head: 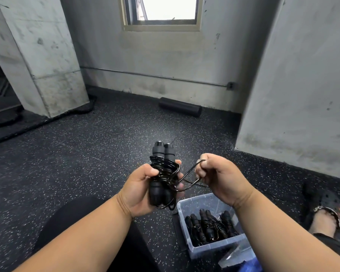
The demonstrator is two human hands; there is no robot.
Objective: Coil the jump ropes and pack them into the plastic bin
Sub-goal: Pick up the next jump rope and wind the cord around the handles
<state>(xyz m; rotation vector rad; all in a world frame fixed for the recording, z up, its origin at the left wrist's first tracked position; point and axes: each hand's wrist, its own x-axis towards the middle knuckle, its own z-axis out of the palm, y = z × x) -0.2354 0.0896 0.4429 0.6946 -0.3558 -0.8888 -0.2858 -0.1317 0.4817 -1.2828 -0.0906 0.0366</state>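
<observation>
— Two handles, was it, in the left hand (139,190)?

— Yes. That hand gripped the jump rope (164,173), both black handles side by side and upright, with the cord wound round their middle.

— And the right hand (217,176)?

— It was curled tight on a loose loop of the same cord, held just beside the bundle.

— Where did the plastic bin (208,201) stand?

— On the speckled floor (77,163), below the right wrist. Several coiled ropes (210,225) lay inside it. A black roller (180,107) lay by the far wall.
</observation>
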